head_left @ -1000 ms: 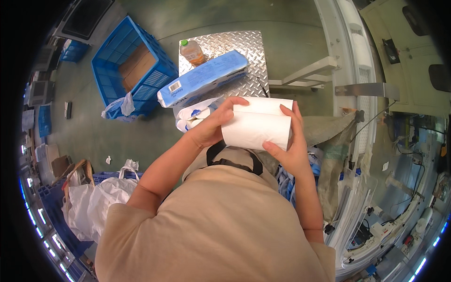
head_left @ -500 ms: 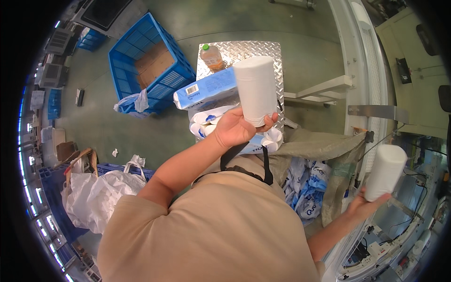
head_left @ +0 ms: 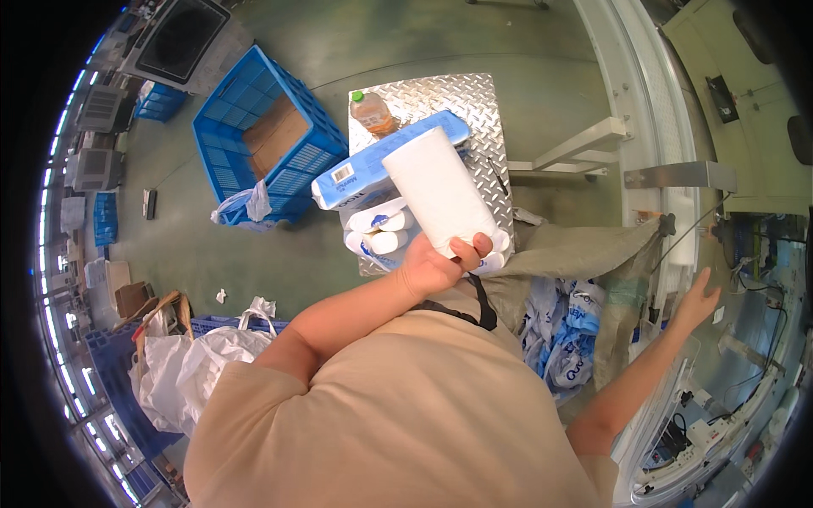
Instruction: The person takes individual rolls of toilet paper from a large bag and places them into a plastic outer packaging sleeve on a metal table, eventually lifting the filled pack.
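Observation:
My left hand (head_left: 442, 261) grips a white paper roll (head_left: 440, 188) by its lower end, the fingers wrapped round it. The roll tilts to the left above the metal-topped table (head_left: 474, 102). Behind it lies a long blue-and-white wrapped pack of rolls (head_left: 360, 173), and more white rolls in printed wrap (head_left: 381, 222) lie nearer me. Off to the right, my right hand (head_left: 698, 300) is stretched out beside the machine (head_left: 711, 398), fingers apart and with nothing visible in it.
A bottle with a green cap (head_left: 373, 113) stands on the table. To its left is a blue crate (head_left: 318, 140) with cardboard inside. White bags (head_left: 203, 351) sit at lower left; blue-and-white plastic wrappers (head_left: 567, 330) lie in a cloth sack (head_left: 584, 250) on my right. A white frame (head_left: 584, 140) stands beyond.
The roll in my left hand has tilted leftward and come slightly nearer me. My right hand has let go of its white roll, which no longer shows, and has moved up.

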A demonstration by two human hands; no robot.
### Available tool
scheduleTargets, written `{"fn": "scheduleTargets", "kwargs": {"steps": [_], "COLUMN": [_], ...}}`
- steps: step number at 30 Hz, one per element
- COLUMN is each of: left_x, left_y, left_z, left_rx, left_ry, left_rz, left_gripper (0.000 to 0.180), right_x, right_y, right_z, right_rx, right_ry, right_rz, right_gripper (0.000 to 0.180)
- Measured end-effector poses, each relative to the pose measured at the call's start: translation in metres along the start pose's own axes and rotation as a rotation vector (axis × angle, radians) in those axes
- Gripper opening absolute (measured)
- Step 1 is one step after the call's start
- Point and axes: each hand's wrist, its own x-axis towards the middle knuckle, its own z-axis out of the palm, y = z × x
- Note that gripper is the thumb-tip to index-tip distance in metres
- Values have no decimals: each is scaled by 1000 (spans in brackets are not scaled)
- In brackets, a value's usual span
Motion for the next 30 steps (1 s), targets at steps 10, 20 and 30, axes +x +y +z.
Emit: {"fn": "scheduleTargets", "kwargs": {"steps": [10,20,30], "left_x": [37,36,-71], "left_y": [-8,57,180], "left_z": [9,-27,-144], "left_rx": [1705,2074,2803], "left_ry": [630,940,1493], "left_rz": [350,244,-414], "left_gripper": [27,45,49], "right_x": [-215,-59,-122], "right_y": [-124,-36,-55], "right_z": [66,-45,57], "right_rx": [470,517,-173], "right_ry": [-1080,50,-77], "right_rz": [122,76,-586], "right_gripper": [72,42,36]}}
